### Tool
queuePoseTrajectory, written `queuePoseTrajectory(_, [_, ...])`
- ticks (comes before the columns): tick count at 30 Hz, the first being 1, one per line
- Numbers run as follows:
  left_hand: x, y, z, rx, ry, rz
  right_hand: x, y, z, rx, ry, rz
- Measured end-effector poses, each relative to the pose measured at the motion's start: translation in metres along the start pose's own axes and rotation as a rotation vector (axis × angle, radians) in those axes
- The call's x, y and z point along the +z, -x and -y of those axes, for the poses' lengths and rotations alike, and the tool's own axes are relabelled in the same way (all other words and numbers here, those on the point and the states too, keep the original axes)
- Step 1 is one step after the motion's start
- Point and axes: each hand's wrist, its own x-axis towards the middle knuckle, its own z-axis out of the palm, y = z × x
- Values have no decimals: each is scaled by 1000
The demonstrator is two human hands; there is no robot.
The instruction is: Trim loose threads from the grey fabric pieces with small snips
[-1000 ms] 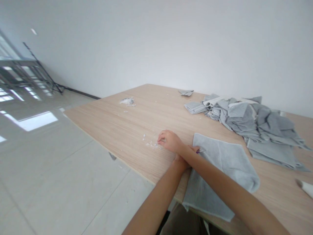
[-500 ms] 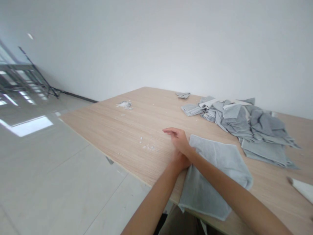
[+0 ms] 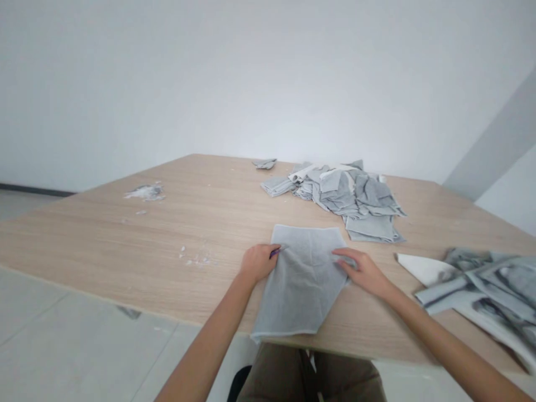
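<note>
A grey cloth (image 3: 299,285) lies flat before me, its lower end reaching the table's near edge. My left hand (image 3: 258,262) is at its left edge, fingers closed around a small purple-handled tool (image 3: 274,253) with a thin metallic tip over the fabric. Most of that tool is hidden in the hand, so its exact kind is unclear. At the cloth's right edge, my right hand (image 3: 362,271) has its thumb and fingers closed on a bit of the fabric.
Behind the cloth is a heap of grey cloths (image 3: 343,192), with a small folded piece (image 3: 264,163) left of it. More cloths (image 3: 494,290) are piled at the right. White lint (image 3: 146,192) and scraps (image 3: 195,259) are scattered on the wooden table (image 3: 201,212).
My view has swung right. My hands, crossed together at the cloth's left edge before, are now apart, one at each side. The purple-handled tool now shows in my left hand.
</note>
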Motion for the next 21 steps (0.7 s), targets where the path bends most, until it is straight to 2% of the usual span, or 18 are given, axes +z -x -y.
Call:
queuePoseTrajectory(4, [1,-2,3,-9,-13,-24,-5,46,-22,-43,35,65])
queuePoseTrajectory(8, [1,-3,5,-13,0,-45,-4,66,-36,-128,125,20])
queuePoseTrajectory(13, [1,-4,7,-3,72,-77,2,59,-35,-301,297,-70])
queuePoseTrajectory(17, [1,-5,10,-13,186,-135,5,43,-31,-373,330,-17])
queuePoseTrajectory(21, [-6,-3,9,-9,331,-196,6,38,-32,-363,273,4])
